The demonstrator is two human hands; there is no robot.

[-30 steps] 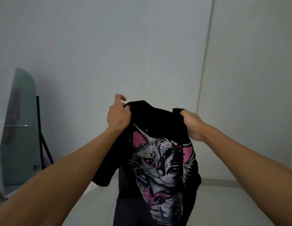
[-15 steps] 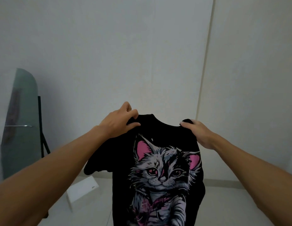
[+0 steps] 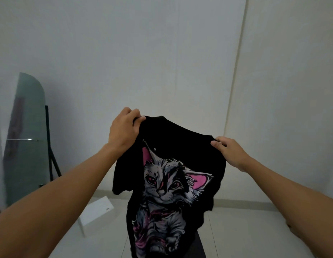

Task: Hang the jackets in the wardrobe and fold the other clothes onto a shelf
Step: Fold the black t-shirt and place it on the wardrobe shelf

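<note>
Pale walls and a tiled floor back the held-up black cotton T-shirt with a grey-and-pink cat print [image 3: 167, 192]. Its left shoulder is bunched in the left hand [image 3: 123, 130]; the right hand [image 3: 229, 150] only pinches the lower right shoulder, so that corner could slip and the shirt twist. Both arms reach forward, the left raised higher.

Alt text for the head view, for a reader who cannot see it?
Two bare hands, left hand and right hand, hold up a black T-shirt with a cat print by its shoulders, facing white walls. A mirror leans at left.
</note>
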